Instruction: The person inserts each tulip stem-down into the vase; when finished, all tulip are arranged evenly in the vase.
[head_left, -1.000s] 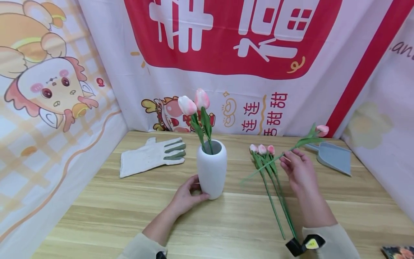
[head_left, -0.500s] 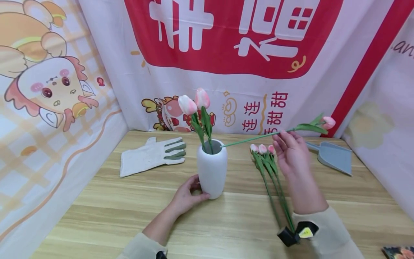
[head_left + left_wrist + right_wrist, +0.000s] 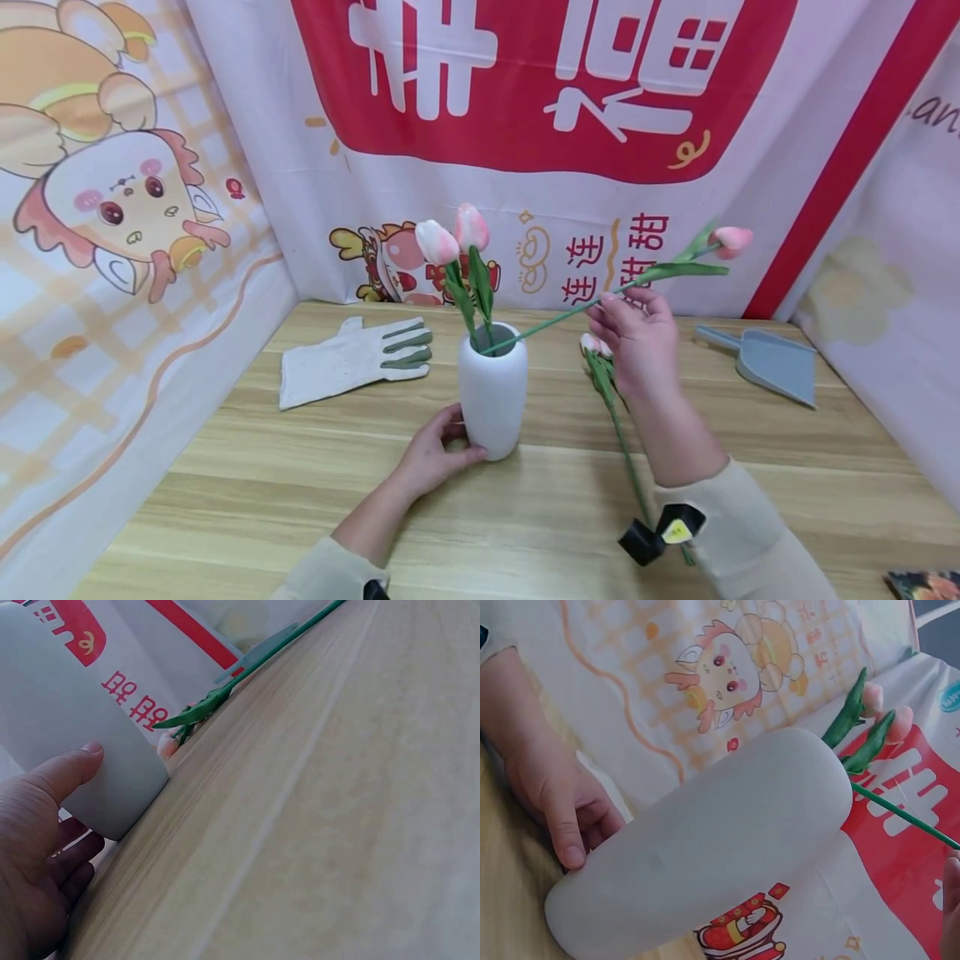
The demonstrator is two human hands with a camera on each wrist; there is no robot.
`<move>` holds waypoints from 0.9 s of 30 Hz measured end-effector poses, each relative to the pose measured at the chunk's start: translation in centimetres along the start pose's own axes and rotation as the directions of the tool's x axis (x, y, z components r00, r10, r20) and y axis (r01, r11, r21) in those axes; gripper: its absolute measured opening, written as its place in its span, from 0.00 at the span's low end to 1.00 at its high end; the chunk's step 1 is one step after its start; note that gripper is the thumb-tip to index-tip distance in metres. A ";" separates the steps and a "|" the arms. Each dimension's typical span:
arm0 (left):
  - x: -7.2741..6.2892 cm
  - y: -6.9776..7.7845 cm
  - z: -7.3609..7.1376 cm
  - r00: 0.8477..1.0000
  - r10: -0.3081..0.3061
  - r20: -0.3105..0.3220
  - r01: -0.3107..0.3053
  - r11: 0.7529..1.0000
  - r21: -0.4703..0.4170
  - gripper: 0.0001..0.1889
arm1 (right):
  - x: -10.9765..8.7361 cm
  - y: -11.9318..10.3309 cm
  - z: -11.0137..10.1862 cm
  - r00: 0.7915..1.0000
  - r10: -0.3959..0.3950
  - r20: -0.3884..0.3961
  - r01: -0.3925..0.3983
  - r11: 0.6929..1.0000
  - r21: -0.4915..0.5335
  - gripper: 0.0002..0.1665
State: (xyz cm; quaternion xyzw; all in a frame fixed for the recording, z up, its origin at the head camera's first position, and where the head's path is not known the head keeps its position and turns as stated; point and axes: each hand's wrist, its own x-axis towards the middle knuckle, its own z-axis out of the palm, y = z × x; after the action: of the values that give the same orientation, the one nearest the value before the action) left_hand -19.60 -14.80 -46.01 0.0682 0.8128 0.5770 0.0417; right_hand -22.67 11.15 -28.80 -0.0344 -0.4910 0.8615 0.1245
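A white vase (image 3: 492, 408) stands upright on the wooden table, with two pink-and-white tulips (image 3: 437, 242) in it. My left hand (image 3: 435, 457) grips the vase low down; the left wrist view shows the thumb (image 3: 71, 769) on its side and the fingers around its base. Between thumb and fingers, my right hand (image 3: 637, 342) pinches the stem of a pink tulip (image 3: 733, 242). That stem slants down leftward, its lower end inside the vase mouth. More tulips (image 3: 596, 346) lie on the table, partly hidden behind my right hand and forearm.
A white work glove (image 3: 352, 360) with grey-green fingertips lies left of the vase. At the back right is a grey-blue dustpan (image 3: 776, 367). A printed cloth (image 3: 540, 192) hangs behind the table. A dark floral item (image 3: 926, 583) shows at the lower right corner.
My right hand has moved left and upward with the tulip, bringing its stem end from above the table into the vase mouth. My left hand stays on the vase.
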 end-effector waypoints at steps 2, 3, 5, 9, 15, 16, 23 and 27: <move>0.0 0.0 0.0 1.000 0.007 0.002 -0.007 1.000 0.002 0.37 | -0.1 0.0 0.5 1.000 -0.020 0.019 0.021 0.999 -0.024 0.12; 0.1 0.0 0.0 1.000 0.011 0.004 -0.011 1.000 0.004 0.37 | -0.1 0.0 0.7 0.999 -0.032 0.029 0.033 0.999 -0.038 0.12; 0.1 -0.1 0.0 1.000 0.012 0.005 -0.012 1.000 0.011 0.37 | -0.2 0.1 1.0 0.997 -0.064 0.041 0.067 0.994 -0.084 0.11; 0.1 -0.1 -0.1 1.000 0.010 0.010 -0.010 1.000 0.023 0.37 | -0.4 0.4 1.6 0.989 -0.133 0.069 0.144 0.971 -0.192 0.12; 0.1 -0.3 -0.2 1.000 0.006 0.028 -0.007 1.000 0.020 0.39 | -0.7 1.2 2.4 0.972 -0.189 0.138 0.222 0.931 -0.288 0.12; 0.1 -0.3 -0.2 1.000 0.006 0.029 -0.006 1.000 0.019 0.39 | -0.8 1.3 2.5 0.969 -0.192 0.154 0.232 0.922 -0.310 0.11; 0.0 -0.2 -0.2 0.999 0.005 0.033 -0.006 1.000 0.012 0.38 | -1.3 2.5 3.1 0.958 -0.109 0.265 0.235 0.826 -0.512 0.13; 0.1 -0.3 -0.2 0.999 0.012 0.033 -0.013 1.000 0.012 0.38 | -1.6 3.2 3.4 0.942 -0.087 0.324 0.269 0.772 -0.575 0.13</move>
State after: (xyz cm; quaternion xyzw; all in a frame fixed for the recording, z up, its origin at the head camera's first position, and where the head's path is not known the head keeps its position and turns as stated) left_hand -19.76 -15.09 -46.17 0.0832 0.8151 0.5710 0.0512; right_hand -22.28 6.39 -29.87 0.0959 -0.7566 0.6360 0.1179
